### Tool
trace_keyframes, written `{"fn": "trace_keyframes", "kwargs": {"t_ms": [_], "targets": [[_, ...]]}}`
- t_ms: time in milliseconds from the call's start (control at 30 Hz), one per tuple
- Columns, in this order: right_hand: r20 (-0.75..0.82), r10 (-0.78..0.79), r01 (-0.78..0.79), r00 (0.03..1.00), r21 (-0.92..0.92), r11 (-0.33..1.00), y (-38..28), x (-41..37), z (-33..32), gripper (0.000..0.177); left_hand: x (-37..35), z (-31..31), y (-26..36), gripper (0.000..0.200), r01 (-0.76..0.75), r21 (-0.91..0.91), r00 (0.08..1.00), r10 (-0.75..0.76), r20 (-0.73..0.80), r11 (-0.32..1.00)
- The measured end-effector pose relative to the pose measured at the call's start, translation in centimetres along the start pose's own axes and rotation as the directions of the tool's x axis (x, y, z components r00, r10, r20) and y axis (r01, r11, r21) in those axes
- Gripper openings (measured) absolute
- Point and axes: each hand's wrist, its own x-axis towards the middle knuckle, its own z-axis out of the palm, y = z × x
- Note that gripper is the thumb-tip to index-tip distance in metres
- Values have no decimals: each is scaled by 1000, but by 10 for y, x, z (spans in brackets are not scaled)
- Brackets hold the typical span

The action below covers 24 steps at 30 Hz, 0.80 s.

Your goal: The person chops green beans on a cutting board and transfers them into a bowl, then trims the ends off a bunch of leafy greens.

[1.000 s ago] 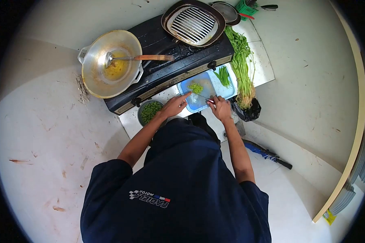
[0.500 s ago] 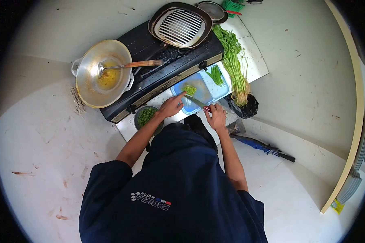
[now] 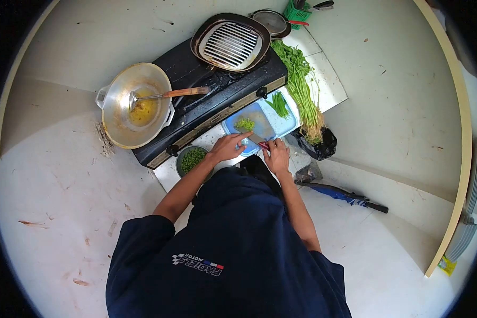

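Observation:
My right hand (image 3: pixel 277 156) is closed around the red handle of a kitchen knife (image 3: pixel 256 138). Its blade points left and lies at the edge of a small heap of chopped greens (image 3: pixel 244 124). My left hand (image 3: pixel 230 147) has its index finger stretched out to the blade, fingertip right at the metal, with the other fingers partly curled. Under both is a blue plastic tray (image 3: pixel 232 121); a few long green leaves (image 3: pixel 279 105) rest in its right part. Close to my left wrist stands a grey bowl (image 3: pixel 182 169) of finely chopped greens.
Behind the tray runs a black gas stove (image 3: pixel 206 100), carrying a large wok (image 3: pixel 114 100) with a wooden-handled spatula (image 3: pixel 183 92) and a grill pan (image 3: pixel 230 42). Rooted leafy greens (image 3: pixel 302 79) lie at right, above a black plastic bag (image 3: pixel 328 146). A folded umbrella (image 3: pixel 344 195) leans below.
The left index finger has moved from beside the heap onto the blade. The blade has shifted slightly, and the whole view has tilted a little with the head.

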Motion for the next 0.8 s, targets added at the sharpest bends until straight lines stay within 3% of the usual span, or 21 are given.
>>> {"fn": "trace_keyframes", "kwargs": {"t_ms": [500, 600, 700, 800], "targets": [[18, 56, -56, 998, -1, 998, 20, -12, -12, 31, 14, -8, -29, 75, 53, 50, 999, -52, -15, 997], [30, 86, -89, 996, 115, 989, 21, -12, -8, 30, 13, -1, -23, 79, 114, -14, 993, -115, -40, 993], [-16, 92, -76, 996, 441, 894, 20, -9, 0, 27, 8, 6, -5, 83, 117, -154, 988, -131, -85, 981], [106, 194, -220, 975, 544, 809, 6, -8, -2, 28, 1, 13, 12, 88, 72, -234, 993, -92, -74, 970]]}}
